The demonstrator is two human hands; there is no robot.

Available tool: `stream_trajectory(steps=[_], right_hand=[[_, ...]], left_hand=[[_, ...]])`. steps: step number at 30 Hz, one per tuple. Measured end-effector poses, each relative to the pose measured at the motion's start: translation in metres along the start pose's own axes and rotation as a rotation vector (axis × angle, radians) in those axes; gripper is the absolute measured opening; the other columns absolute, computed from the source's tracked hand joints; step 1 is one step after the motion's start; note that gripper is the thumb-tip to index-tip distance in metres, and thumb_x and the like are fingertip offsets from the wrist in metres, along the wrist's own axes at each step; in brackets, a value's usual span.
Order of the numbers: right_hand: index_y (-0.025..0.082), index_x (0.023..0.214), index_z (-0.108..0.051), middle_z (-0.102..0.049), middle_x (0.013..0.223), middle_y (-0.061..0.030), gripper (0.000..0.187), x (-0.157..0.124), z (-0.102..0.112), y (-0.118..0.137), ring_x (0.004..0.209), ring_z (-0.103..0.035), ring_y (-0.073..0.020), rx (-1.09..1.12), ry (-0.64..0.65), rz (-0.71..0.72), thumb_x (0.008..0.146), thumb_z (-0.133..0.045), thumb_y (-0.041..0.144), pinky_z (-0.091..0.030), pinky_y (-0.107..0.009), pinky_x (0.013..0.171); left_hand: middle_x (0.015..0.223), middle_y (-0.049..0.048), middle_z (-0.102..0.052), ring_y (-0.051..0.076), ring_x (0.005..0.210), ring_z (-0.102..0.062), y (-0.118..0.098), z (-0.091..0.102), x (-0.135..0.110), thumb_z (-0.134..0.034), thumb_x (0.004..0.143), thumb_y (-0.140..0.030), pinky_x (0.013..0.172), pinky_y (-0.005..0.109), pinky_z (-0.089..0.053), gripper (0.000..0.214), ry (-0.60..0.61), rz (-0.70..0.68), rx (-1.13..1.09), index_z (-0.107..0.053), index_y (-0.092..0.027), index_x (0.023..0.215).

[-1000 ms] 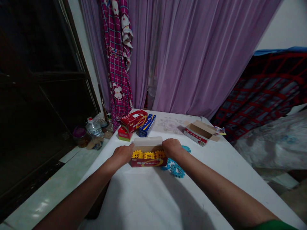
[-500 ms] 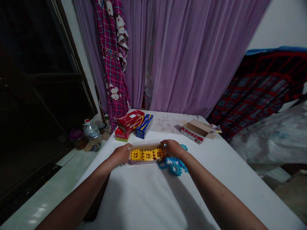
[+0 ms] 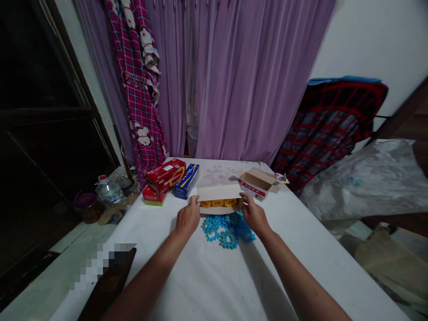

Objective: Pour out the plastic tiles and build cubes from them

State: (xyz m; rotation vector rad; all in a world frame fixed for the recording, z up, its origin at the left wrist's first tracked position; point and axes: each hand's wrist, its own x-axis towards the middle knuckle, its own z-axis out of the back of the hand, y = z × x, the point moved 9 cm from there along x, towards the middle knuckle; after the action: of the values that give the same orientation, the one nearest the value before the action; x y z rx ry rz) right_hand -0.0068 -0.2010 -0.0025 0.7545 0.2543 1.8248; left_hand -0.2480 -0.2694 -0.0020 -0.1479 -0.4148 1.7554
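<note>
A small cardboard box (image 3: 219, 194) with its lid raised lies on the white table (image 3: 214, 276), and yellow plastic pieces (image 3: 217, 203) show inside it. My left hand (image 3: 187, 217) grips the box's left end and my right hand (image 3: 254, 215) grips its right end, fingers curled on the cardboard. A heap of blue gear-like plastic pieces (image 3: 227, 227) lies on the table between my hands, just in front of the box.
Red boxes (image 3: 164, 176) and a blue box (image 3: 186, 180) are stacked at the table's far left. An open cardboard box (image 3: 258, 183) sits at the far right. Purple curtains (image 3: 240, 76) hang behind. A water bottle (image 3: 109, 191) stands on the floor at left.
Both hands have pushed the box of yellow pieces away across the table and its lid now stands up. The blue pieces, partly hidden before, lie in full view between my hands.
</note>
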Motion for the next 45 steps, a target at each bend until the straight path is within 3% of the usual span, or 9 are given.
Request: stream_trajectory(steps=[4,8,15,19,27,32,36,41,45], right_hand=[[0.023,0.130,-0.052,-0.072,0.104,-0.0066,0.045,-0.017,0.008,-0.027,0.083,-0.071,-0.0209,0.014,-0.121,-0.026,0.087,-0.042,0.020,-0.051,-0.029,0.071],[0.020,0.129,-0.053,-0.072,0.105,-0.0081,0.046,-0.004,0.009,-0.036,0.081,-0.070,-0.0210,-0.022,-0.139,-0.074,0.084,-0.044,0.019,-0.052,-0.029,0.070],[0.018,0.128,-0.054,-0.072,0.108,-0.0095,0.047,0.009,0.013,-0.037,0.081,-0.070,-0.0208,-0.010,-0.172,-0.029,0.083,-0.041,0.019,-0.053,-0.030,0.072],[0.020,0.132,-0.051,-0.070,0.114,-0.0099,0.046,0.006,0.017,-0.034,0.083,-0.070,-0.0215,0.002,-0.181,-0.030,0.087,-0.040,0.024,-0.053,-0.031,0.074],[0.020,0.137,-0.049,-0.068,0.119,-0.0102,0.050,0.042,0.032,-0.022,0.096,-0.068,-0.0228,-0.079,-0.181,-0.053,0.088,-0.043,0.021,-0.053,-0.033,0.083],[0.022,0.132,-0.057,-0.074,0.100,-0.0104,0.044,0.065,0.006,-0.031,0.092,-0.070,-0.0241,-0.276,0.008,-0.127,0.091,-0.043,0.020,-0.053,-0.033,0.081],[0.022,0.128,-0.063,-0.074,0.102,-0.0127,0.044,0.101,-0.014,-0.034,0.097,-0.070,-0.0258,-0.335,0.118,-0.184,0.088,-0.046,0.017,-0.051,-0.036,0.086],[0.016,0.114,-0.071,-0.074,0.100,-0.0171,0.037,0.144,-0.033,-0.045,0.098,-0.070,-0.0270,-0.303,0.129,-0.268,0.083,-0.052,0.016,-0.051,-0.035,0.086],[0.012,0.110,-0.071,-0.074,0.095,-0.0193,0.034,0.158,-0.054,-0.059,0.091,-0.071,-0.0288,-0.259,0.135,-0.335,0.084,-0.050,0.022,-0.053,-0.038,0.080]], left_hand=[[0.105,0.0108,-0.074,0.021,0.096,-0.071,-0.020,-0.011,-0.003,-0.029,0.101,-0.025,0.078,0.029,-0.051,0.036,-0.050,-0.106,0.001,-0.041,-0.018,0.134],[0.101,0.0114,-0.074,0.022,0.095,-0.071,-0.030,-0.016,0.015,-0.033,0.100,-0.023,0.078,0.030,-0.052,0.037,-0.059,-0.140,0.047,-0.040,-0.017,0.135],[0.100,0.0103,-0.074,0.020,0.094,-0.072,-0.035,-0.021,0.031,-0.035,0.099,-0.021,0.079,0.028,-0.052,0.037,-0.104,-0.175,0.053,-0.040,-0.017,0.135],[0.107,0.0110,-0.073,0.021,0.097,-0.071,-0.036,-0.013,0.030,-0.035,0.099,-0.022,0.081,0.029,-0.052,0.039,-0.141,-0.172,0.039,-0.039,-0.017,0.137],[0.107,0.0121,-0.073,0.021,0.105,-0.068,-0.045,0.001,0.057,-0.034,0.098,-0.020,0.092,0.031,-0.048,0.041,-0.153,-0.208,0.025,-0.039,-0.015,0.138],[0.096,0.0121,-0.075,0.023,0.093,-0.072,-0.027,-0.017,0.067,-0.030,0.099,-0.023,0.083,0.033,-0.051,0.042,-0.037,-0.138,0.075,-0.042,-0.018,0.140],[0.111,0.0136,-0.072,0.023,0.101,-0.070,-0.011,-0.017,0.083,-0.037,0.098,-0.025,0.086,0.033,-0.051,0.045,-0.019,-0.090,-0.038,-0.039,-0.018,0.143],[0.119,0.0143,-0.066,0.025,0.114,-0.061,0.030,0.008,0.074,-0.048,0.094,-0.030,0.099,0.038,-0.046,0.032,-0.323,-0.036,-0.037,-0.057,-0.017,0.121],[0.126,0.0156,-0.060,0.030,0.122,-0.052,0.061,0.048,0.047,-0.052,0.092,-0.036,0.107,0.045,-0.037,0.035,-0.570,0.003,0.090,-0.058,-0.017,0.120]])
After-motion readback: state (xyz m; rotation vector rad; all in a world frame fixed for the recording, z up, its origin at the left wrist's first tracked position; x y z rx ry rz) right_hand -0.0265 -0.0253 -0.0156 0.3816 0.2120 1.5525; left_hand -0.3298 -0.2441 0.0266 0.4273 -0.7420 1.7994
